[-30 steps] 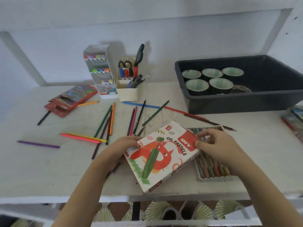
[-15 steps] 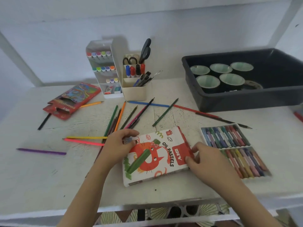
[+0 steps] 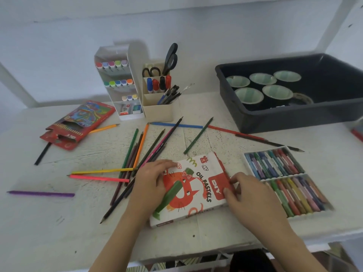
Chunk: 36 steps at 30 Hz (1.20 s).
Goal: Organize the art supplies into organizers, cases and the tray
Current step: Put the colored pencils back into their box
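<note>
We judge: opening oil pastel box (image 3: 188,191). Left hand (image 3: 152,181) grips its edge, right hand (image 3: 249,197) pinches flap. Next: slide pastel insert (image 3: 306,215) in.

Glossy cardboard pastel box (image 3: 198,185), rough table (image 3: 49,228)

This looks like a home art corner: a scuffed white desk (image 3: 49,222) stands against a plain white wall (image 3: 59,55). A marker organizer (image 3: 117,85) stands at 11 o'clock, a pen holder (image 3: 159,110) with scissors (image 3: 170,57) at 12, a dark tray (image 3: 294,122) of cups (image 3: 248,95) at 2, and loose coloured pencils (image 3: 140,146) at 10.
</note>
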Motion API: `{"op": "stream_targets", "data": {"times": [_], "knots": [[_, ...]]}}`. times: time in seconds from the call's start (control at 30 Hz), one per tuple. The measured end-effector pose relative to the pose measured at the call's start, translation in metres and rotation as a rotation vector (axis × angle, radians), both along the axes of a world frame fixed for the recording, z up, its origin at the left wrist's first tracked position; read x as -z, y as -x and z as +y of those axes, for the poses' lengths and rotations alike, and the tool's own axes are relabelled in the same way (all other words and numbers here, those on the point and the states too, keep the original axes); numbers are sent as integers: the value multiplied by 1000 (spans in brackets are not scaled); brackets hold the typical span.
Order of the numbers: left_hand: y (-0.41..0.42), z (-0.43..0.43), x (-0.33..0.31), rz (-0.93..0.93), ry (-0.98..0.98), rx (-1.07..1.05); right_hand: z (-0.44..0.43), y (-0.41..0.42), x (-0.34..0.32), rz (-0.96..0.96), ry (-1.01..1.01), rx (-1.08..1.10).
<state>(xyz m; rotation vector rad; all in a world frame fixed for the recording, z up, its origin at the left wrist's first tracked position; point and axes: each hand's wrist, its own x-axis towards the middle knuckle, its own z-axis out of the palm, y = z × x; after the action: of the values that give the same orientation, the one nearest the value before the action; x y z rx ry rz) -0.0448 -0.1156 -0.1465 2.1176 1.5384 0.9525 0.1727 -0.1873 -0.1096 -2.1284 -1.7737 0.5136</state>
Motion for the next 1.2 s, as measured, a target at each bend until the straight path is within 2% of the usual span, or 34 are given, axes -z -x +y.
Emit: {"op": "stream_targets", "data": {"times": [0.33, 0.57, 0.83, 0.97, 1.13, 1.2], "knots": [[1, 3, 7, -91, -17, 36, -6, -3, 5, 102, 6, 11], [0, 1, 8, -142, 40, 14, -5, -3, 9, 173, -96, 32], [-2, 0, 9, -140, 15, 11, -3, 7, 14, 301, -191, 0], [-2, 0, 8, -111, 9, 11, -6, 21, 18, 131, -256, -49], [-3, 1, 1, 93, -123, 63, -12, 25, 26, -19, -339, -33], [-9, -2, -8, 144, -62, 153, -14, 26, 26, -63, -339, -47]]}}
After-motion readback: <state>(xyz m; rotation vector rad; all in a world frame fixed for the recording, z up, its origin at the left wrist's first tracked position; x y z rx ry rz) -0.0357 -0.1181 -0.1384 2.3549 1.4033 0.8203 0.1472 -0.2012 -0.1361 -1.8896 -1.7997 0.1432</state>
